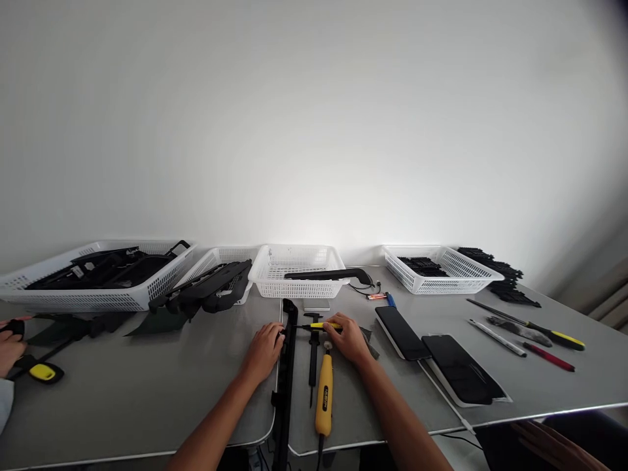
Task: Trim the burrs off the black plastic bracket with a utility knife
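A long narrow black plastic part (285, 392) lies front to back along the gap between two grey tables. My left hand (265, 350) has its fingers closed on this part's left side. My right hand (349, 337) pinches a thin tool with a yellow handle (324, 325). Its dark shaft points left and reaches the part near the left fingertips; whether it touches cannot be made out. Just below lies a black caliper (313, 356), and nearer the table edge a yellow rotary tool (324, 396). A dark grey piece of cloth or sandpaper (370, 343) sits beside the right wrist.
White baskets (301, 288) line the wall, several holding black parts. Two black-screened devices (461, 369) lie to the right. Beyond are a yellow-handled file (564, 339), a white pen (498, 337) and a red tool (548, 356). Another person's hand (10, 350) works at far left.
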`<state>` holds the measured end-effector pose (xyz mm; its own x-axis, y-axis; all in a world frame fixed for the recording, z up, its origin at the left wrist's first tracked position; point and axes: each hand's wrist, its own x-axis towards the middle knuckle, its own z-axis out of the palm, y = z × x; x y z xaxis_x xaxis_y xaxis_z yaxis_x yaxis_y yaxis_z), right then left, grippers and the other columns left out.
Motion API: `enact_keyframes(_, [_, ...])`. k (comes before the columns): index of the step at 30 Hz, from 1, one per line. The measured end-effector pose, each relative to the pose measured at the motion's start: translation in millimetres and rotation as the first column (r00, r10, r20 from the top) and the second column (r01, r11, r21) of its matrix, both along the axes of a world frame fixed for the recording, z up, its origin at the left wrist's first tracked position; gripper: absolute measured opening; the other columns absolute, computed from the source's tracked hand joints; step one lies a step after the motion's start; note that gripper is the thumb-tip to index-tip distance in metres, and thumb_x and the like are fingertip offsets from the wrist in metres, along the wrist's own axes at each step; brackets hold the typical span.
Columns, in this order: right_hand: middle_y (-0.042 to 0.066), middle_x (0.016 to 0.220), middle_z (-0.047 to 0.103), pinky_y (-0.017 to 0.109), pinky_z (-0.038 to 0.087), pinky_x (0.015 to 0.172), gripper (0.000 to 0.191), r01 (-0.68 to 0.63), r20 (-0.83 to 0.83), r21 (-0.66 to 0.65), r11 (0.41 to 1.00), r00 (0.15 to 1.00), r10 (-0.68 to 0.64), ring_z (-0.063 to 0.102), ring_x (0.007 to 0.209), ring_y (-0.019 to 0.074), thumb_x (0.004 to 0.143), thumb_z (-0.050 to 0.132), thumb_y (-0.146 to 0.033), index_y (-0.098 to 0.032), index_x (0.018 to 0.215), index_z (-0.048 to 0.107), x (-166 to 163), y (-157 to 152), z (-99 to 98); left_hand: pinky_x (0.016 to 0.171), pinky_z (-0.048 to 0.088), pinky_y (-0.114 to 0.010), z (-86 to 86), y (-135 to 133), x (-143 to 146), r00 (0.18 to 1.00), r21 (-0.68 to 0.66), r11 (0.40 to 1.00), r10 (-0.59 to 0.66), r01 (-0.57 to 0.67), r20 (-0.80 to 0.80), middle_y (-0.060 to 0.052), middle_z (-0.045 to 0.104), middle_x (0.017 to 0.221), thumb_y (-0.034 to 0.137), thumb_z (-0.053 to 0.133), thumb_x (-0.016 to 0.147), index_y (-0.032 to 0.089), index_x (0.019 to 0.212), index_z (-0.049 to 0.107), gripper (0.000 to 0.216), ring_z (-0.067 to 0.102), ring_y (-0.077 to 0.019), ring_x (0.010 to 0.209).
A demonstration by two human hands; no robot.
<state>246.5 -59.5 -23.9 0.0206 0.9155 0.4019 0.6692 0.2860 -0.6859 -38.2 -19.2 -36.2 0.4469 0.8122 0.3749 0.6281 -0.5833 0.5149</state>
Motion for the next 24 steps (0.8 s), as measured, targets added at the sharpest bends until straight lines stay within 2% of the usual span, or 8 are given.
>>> enact_keyframes(14, [0.009, 0.091, 0.076, 0.031, 0.051, 0.077, 0.044, -0.091, -0.068, -0.026, 0.995, 0.994, 0.089, 0.07, 0.084, 0.0227, 0.098, 0.057, -0.055, -0.018, 0.086, 0.079, -2.1, -4.1, 7.5, 0.106, 0.053, -0.049, -4.8, -1.2, 2.0, 0.999, 0.028, 0.999, 0.037, -0.038, 0.011, -0.01, 0.069, 0.129, 0.029, 0.038, 0.108, 0.022, 0.119, 0.064, 0.029, 0.065, -0.0269, 0.121])
enact_keyframes(24, [0.007, 0.085, 0.075, 0.028, 0.048, 0.072, 0.034, -0.103, -0.085, -0.033, 0.994, 0.991, 0.099, 0.068, 0.079, 0.0205, 0.095, 0.063, -0.047, -0.019, 0.083, 0.077, -3.1, -5.7, 7.4, 0.104, 0.053, -0.048, -4.5, -1.5, 1.5, 0.999, 0.02, 0.999, 0.038, -0.038, 0.012, -0.01, 0.069, 0.129, 0.033, 0.038, 0.108, 0.023, 0.123, 0.063, 0.031, 0.064, -0.0272, 0.12])
